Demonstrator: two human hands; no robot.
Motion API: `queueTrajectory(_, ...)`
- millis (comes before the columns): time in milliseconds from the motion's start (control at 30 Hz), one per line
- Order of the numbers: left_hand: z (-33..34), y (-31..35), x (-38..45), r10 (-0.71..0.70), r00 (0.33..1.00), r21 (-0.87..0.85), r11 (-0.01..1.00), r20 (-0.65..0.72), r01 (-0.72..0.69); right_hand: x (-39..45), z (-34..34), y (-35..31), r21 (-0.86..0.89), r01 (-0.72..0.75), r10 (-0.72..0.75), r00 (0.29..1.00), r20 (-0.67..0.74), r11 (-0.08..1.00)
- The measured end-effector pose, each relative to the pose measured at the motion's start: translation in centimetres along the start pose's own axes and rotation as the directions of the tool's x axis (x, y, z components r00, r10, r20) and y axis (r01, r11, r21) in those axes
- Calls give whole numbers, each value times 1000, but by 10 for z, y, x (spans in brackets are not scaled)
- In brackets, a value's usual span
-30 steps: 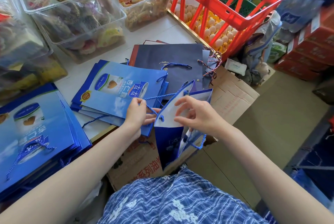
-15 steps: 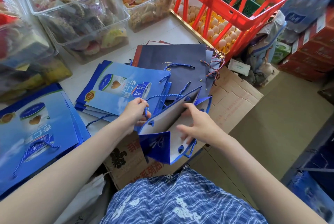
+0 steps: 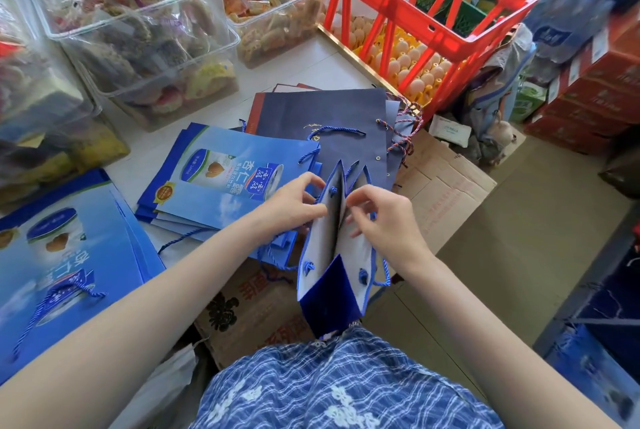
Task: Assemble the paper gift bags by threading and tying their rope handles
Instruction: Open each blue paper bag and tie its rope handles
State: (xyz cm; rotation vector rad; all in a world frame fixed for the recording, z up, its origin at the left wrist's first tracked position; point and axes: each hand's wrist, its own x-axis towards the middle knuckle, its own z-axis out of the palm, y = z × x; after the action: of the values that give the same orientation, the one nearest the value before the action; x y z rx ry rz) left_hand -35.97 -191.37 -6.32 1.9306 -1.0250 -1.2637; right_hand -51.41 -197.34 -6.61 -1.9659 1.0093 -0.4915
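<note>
Bag point(image 3: 329, 255) under assembly stands mouth-up over the person's lap, just off the bench point(image 3: 304, 61) edge, with its white-lined panels spread so the handle holes can be reached from inside. Three knots point(image 3: 309, 266) of blue rope show on the inner faces, two near the lap and one at the far left; these appear to be finished stoppers. Left hand point(image 3: 294, 201) pinches the left panel near its top edge, fingers curled together on the paper, which steadies the wall. Right hand point(image 3: 377, 217) works at the right panel's far hole, thumb and forefinger closed together as if on a rope end; the rope itself is hidden at the fingertips. Judged from this, the last knot is in hand. A handle loop point(image 3: 379, 276) hangs outside the right panel. Flat light-blue bags point(image 3: 221, 182) lie stacked on the bench beyond, with dark navy bags point(image 3: 332, 116) behind them. A red crate point(image 3: 460, 30) stands farther back.
</note>
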Motion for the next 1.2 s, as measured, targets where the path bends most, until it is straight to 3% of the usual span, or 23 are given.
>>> queueTrajectory(100,5,-4,-5,15,997,-22,1000,-71,-16,2,-9,9,-202,108,-118,992,-38,973)
queueTrajectory(167,11,-5,-10,12,995,-88,996,-102,-21,3,-12,16,-304,89,-89,996,12,949)
queueTrajectory(267,17,-7,-16,2,993,-78,997,-119,-11,6,-22,21,-314,-20,56,993,105,949)
queueTrajectory(400,17,-10,-18,-2,995,-62,998,-102,-4,9,-28,22,-342,90,-27,982,187,935)
queueTrajectory(567,17,-13,-20,-14,990,-6,1000,-144,13,15,-29,21,-286,5,74,961,265,958)
queueTrajectory(700,14,-17,-22,-3,987,-48,999,-160,-5,16,-28,18,-91,-48,70,966,248,995)
queueTrajectory(833,6,-21,-23,4,998,-37,999,-62,-7,24,-22,12,-158,-87,138,927,348,984)
queueTrajectory(933,4,-16,-22,-72,997,-270,961,-42,58,24,-13,4,83,-222,164,883,440,972)
queueTrajectory(1000,-2,-11,-18,-169,985,-502,854,-23,135,20,-8,3,123,-213,139,888,438,969)
queueTrajectory(1033,-5,-12,-16,-186,983,-526,836,-5,156,18,-7,1,138,-210,127,883,453,968)
queueTrajectory(1133,-15,-15,-17,-174,982,-319,929,69,187,17,-6,2,87,-145,88,879,469,986)
queueTrajectory(1200,-21,-14,-21,-191,978,-196,959,85,204,19,-5,3,17,-108,92,914,394,994)
